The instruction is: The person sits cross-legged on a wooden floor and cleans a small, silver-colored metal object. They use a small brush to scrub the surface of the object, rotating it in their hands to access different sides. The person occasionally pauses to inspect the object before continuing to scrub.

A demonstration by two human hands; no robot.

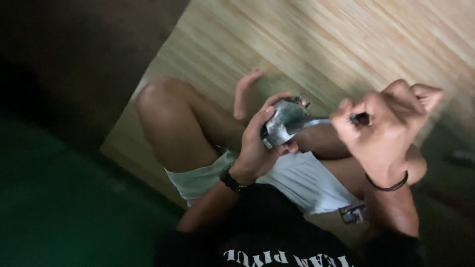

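A pale wooden floor (346, 44) with long straight grain fills the upper right. Bare crossed legs rest on it, one knee (158, 99) raised at the left and a foot (246, 94) lying beyond it. White shorts (302, 178) cover the lap. A small metal piece (353, 213) lies beside the shorts. A dark green surface (64, 207) spreads across the lower left, blurred and dim

No packages, labels, signs or screens show in this view. The only lettering is a row of white printed characters on the chest of the person's black shirt (287, 257), at the bottom edge of the frame; it appears upside down from the head camera and is partly cut off.
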